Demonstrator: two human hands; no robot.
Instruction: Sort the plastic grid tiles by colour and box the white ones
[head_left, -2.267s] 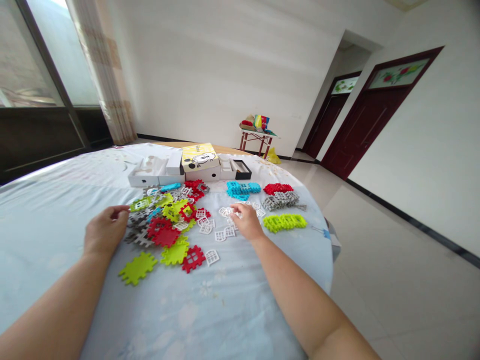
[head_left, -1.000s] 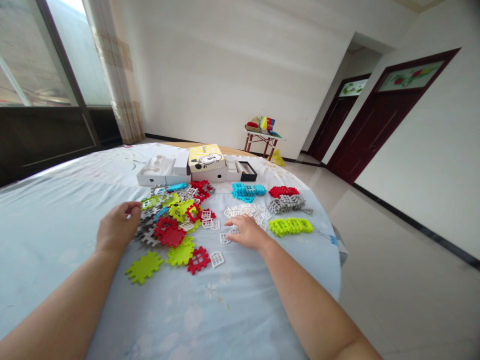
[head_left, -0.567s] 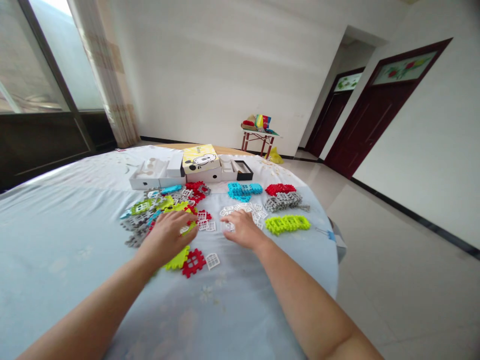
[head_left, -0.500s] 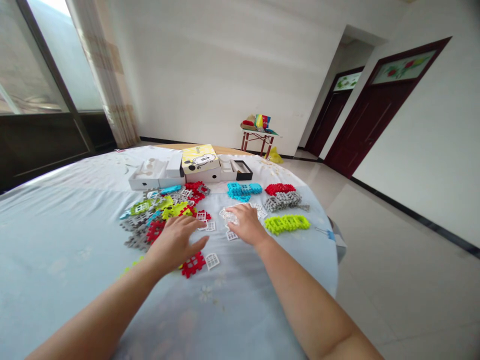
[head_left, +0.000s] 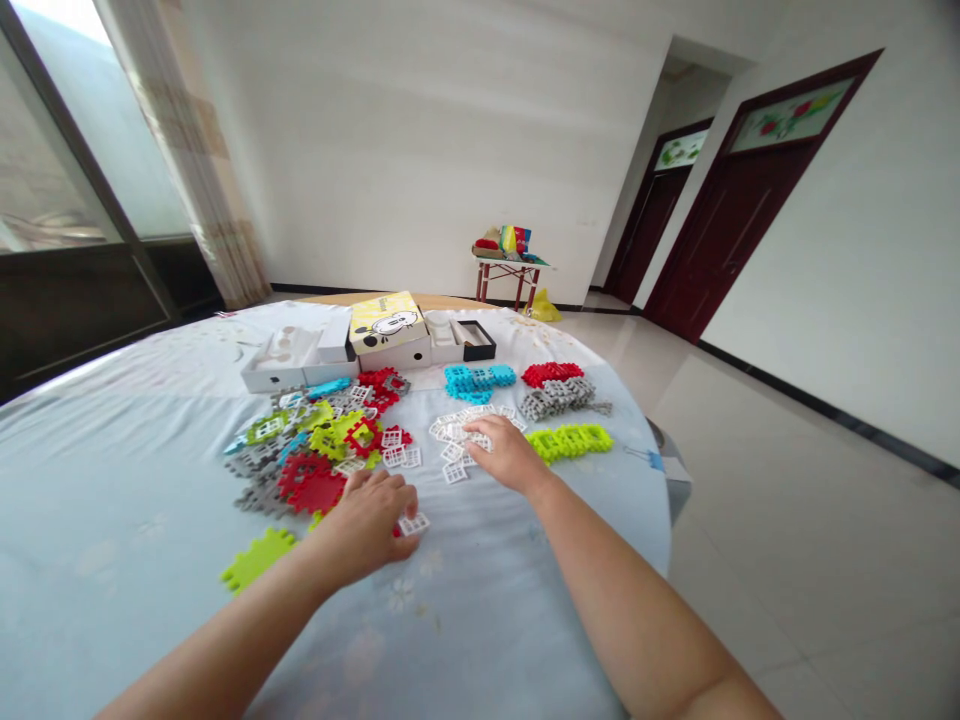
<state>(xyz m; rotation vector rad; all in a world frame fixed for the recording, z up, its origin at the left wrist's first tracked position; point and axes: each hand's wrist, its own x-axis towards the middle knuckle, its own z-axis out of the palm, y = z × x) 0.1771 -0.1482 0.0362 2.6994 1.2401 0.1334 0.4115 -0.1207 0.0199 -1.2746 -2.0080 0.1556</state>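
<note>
A mixed heap of red, green, grey and blue toothed plastic tiles (head_left: 315,450) lies on the pale blue tablecloth (head_left: 465,620). My left hand (head_left: 364,520) rests palm down over tiles at the heap's near edge, its fingertips touching a small white window piece (head_left: 413,523). My right hand (head_left: 504,452) lies on the cloth with fingers curled onto a cluster of small white window pieces (head_left: 457,435). Beyond it sit sorted groups: blue tiles (head_left: 478,380), red tiles (head_left: 551,373), grey tiles (head_left: 559,397) and green tiles (head_left: 570,441).
White open boxes (head_left: 296,358) and a yellow-lidded box (head_left: 386,322) stand at the far side of the table. A lone green tile (head_left: 257,559) lies near my left forearm. The table edge drops off at right to a tiled floor. A small red-legged table (head_left: 506,270) stands by the far wall.
My left hand has swung from the heap's left side across to its near edge, onto the white piece. My right hand stayed among the white window pieces, shifting slightly.
</note>
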